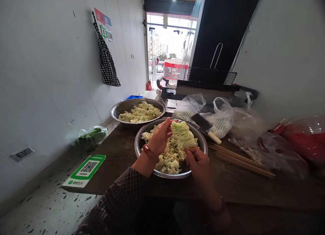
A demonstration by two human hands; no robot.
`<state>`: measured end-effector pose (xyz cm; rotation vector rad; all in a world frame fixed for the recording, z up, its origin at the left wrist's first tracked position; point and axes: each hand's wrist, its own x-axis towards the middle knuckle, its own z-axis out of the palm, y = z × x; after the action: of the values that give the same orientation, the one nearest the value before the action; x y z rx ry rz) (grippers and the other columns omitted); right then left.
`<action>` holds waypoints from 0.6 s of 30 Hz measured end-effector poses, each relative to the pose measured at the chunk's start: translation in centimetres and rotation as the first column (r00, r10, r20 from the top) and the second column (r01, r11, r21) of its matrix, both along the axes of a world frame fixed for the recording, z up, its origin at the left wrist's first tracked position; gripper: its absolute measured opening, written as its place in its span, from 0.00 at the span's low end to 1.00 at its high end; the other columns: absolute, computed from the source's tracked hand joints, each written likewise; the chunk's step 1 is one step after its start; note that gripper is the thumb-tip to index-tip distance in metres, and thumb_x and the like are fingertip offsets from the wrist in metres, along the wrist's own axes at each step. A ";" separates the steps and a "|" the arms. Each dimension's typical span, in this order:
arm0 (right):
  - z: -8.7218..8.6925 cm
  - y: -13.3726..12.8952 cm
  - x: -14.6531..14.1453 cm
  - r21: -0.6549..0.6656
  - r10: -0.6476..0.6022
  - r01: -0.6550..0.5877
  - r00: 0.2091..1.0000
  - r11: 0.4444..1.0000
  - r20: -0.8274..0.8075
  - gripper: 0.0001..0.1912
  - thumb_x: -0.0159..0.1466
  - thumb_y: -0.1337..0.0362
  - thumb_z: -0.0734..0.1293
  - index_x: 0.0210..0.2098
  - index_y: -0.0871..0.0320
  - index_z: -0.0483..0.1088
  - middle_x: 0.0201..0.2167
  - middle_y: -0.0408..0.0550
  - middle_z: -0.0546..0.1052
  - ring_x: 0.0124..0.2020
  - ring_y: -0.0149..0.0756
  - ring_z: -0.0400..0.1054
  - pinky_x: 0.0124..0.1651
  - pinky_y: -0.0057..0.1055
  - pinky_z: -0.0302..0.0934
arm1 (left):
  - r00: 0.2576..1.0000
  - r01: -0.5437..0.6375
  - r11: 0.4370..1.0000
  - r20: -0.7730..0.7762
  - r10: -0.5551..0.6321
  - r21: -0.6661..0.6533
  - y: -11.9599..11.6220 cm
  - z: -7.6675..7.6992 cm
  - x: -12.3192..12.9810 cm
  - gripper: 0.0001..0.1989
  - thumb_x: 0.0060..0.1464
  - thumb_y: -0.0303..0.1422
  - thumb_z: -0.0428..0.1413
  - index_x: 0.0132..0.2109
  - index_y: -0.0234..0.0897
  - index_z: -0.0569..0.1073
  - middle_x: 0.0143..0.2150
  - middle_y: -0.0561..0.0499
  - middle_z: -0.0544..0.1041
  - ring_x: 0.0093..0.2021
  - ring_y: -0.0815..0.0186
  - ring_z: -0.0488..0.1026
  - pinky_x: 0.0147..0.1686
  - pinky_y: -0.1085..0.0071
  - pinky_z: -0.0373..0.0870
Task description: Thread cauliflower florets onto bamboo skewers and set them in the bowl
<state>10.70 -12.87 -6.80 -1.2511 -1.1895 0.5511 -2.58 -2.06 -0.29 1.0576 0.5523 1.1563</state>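
A metal bowl with cauliflower florets stands on the dark table before me. Above it hangs a row of pale green cauliflower pieces, lined up side by side. My right hand pinches the lower end of this row; whether a skewer runs through it is hidden. On the upper left, my left hand is raised over the bowl beside the row, its fingers extended and nothing visibly gripped. Farther back on the left, a second metal bowl holds skewered cauliflower.
Wooden skewers lie to the right, near a cleaver with a pale handle. Plastic bags line the table's back right. A green QR-code card lies at the left edge, with bagged greens beyond.
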 end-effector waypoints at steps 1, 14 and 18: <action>-0.1 0.1 0.0 -0.006 0.003 -0.003 1.000 1.000 -0.014 0.16 0.65 0.53 0.65 0.31 0.59 0.74 0.16 0.38 0.67 0.20 0.29 0.62 0.25 0.26 0.57 | 0.999 -0.035 0.999 -0.019 0.035 0.016 0.0 0.0 -0.1 0.24 0.52 0.53 0.61 0.41 0.35 0.77 0.38 0.48 0.78 0.41 0.66 0.74 0.40 0.72 0.68; 0.6 0.0 -0.6 0.027 -0.179 0.196 0.940 0.980 -0.292 0.16 0.60 0.50 0.71 0.33 0.58 0.72 0.22 0.39 0.69 0.22 0.29 0.62 0.25 0.27 0.59 | 0.540 0.475 0.738 -0.821 0.185 0.479 -5.6 0.0 -1.3 0.11 0.54 0.40 0.58 0.33 0.36 0.78 0.32 0.50 0.77 0.33 0.67 0.70 0.35 0.72 0.63; 0.8 0.1 -0.6 0.070 -0.180 0.213 0.929 0.974 -0.322 0.17 0.60 0.51 0.70 0.39 0.59 0.74 0.26 0.43 0.73 0.26 0.33 0.68 0.29 0.30 0.65 | 0.643 0.441 0.792 -0.764 0.049 0.422 -7.5 -0.9 -0.3 0.08 0.52 0.36 0.59 0.35 0.35 0.76 0.30 0.52 0.76 0.32 0.69 0.69 0.32 0.74 0.62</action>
<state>10.14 -12.80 -6.01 -1.1293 -0.8043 0.5102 -2.92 -9.61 -1.20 2.1365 0.6982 0.6214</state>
